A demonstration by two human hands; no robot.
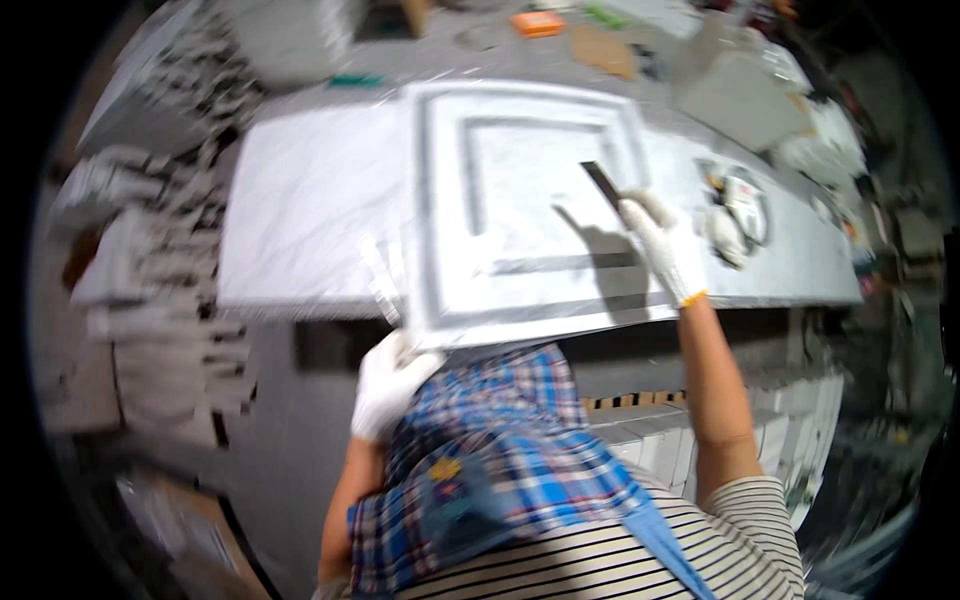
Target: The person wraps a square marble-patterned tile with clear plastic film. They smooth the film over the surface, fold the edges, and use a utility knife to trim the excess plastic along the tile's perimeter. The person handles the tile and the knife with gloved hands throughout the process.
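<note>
A white square panel [540, 190] with grey nested bands lies on a larger white marbled slab, its near edge overhanging the slab's front. My left hand [393, 387], in a white glove, is closed at the panel's near left corner, fingers curled against it. A shiny pale strip [380, 280] rises just above these fingers; blur hides whether I hold it. In my gloved right hand [662, 243] is a dark flat strip [601, 184], pointing up and left over the panel's right part. The strip and hand cast a shadow on the panel.
The marbled slab [310, 200] spans the worktop. At its right lie a white-and-dark corded item [742, 205] and a crumpled white item [724, 236]. Stacked pale pieces [165, 260] stand at left. An orange box [538, 24] sits at the back, and white boxes [660, 440] stand below right.
</note>
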